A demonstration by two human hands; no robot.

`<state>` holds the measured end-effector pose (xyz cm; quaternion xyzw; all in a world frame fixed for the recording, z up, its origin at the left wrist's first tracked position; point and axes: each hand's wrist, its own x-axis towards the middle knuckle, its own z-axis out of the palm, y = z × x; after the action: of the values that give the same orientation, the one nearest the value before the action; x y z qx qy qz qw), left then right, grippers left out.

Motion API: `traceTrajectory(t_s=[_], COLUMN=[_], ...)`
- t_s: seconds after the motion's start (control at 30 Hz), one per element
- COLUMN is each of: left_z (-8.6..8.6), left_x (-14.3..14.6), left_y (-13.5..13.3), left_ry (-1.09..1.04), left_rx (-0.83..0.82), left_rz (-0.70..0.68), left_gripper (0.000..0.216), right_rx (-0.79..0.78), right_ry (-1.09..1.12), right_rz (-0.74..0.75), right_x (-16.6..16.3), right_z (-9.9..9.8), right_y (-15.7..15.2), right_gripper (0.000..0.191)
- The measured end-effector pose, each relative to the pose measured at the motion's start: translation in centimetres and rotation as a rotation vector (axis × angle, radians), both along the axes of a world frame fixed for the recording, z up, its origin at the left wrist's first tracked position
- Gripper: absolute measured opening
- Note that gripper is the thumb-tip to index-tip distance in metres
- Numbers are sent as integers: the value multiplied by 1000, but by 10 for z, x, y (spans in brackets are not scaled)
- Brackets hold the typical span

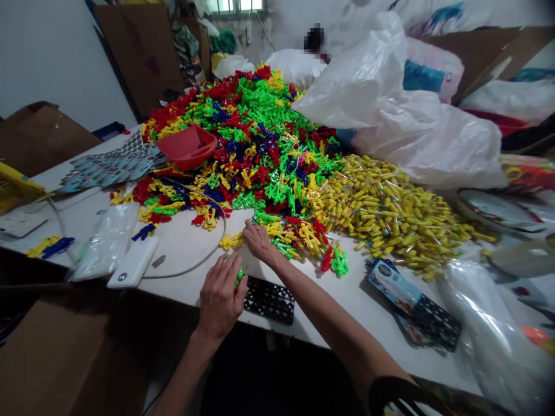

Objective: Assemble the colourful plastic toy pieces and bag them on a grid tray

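My left hand (221,297) is at the table's front edge, its fingers curled over a small green plastic piece (239,276) that shows only in part. Just under its thumb lies a black plastic grid (273,301), partly covered by the hand. My right hand (258,240) reaches to the near side of a heap of small moulded pieces (260,133) in red, green, yellow and blue. Its fingers are bent together, and whatever they pinch is hidden. Yellow pieces (232,241) lie right beside it.
A red scoop (187,146) rests on the heap. Yellow stick-like pieces (381,208) spread to the right, near packaged cards (392,280). On the left are a white device (133,263), clear bags (106,240), a looping cable (208,261) and printed cards (115,164). A person (315,43) is behind.
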<state>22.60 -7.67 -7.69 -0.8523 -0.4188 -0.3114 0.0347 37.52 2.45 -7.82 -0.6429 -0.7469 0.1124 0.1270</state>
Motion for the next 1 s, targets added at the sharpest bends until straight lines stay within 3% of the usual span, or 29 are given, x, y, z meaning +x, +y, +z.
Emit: traceTrajectory(t_s=[0.13, 0.23, 0.37, 0.47, 0.6, 0.73, 0.87, 1.0], left_z=[-3, -3, -2, -3, -3, -3, -3, -3], left_x=[-3, -4, -3, -2, -1, -1, -1, -3], left_y=[1, 1, 2, 3, 3, 2, 2, 2], left_ry=[-91, -126, -128, -129, -132, -133, -131, -115], left_rx=[-29, -53, -52, -30, -27, -31, -37, -55], left_rz=[-32, -37, -56, -66, -50, -48, -43, -46], left_gripper=[41, 41, 43, 43, 40, 39, 40, 40], right_rx=[-9, -139, -266, -227, -257, -150, -121, -101], right_ry=[118, 410, 772, 815, 910, 824, 877, 667], right_rz=[-122, -166, -282, -336, -243, -242, -112, -95], right_x=[12, 26, 30, 23, 9, -1, -9, -20], right_z=[-14, -29, -45, -47, -46, -51, -58, -57], right_y=[-29, -71, -107, -113, -112, -112, -108, -107], right_gripper=[19, 6, 13, 14, 14, 13, 10, 7])
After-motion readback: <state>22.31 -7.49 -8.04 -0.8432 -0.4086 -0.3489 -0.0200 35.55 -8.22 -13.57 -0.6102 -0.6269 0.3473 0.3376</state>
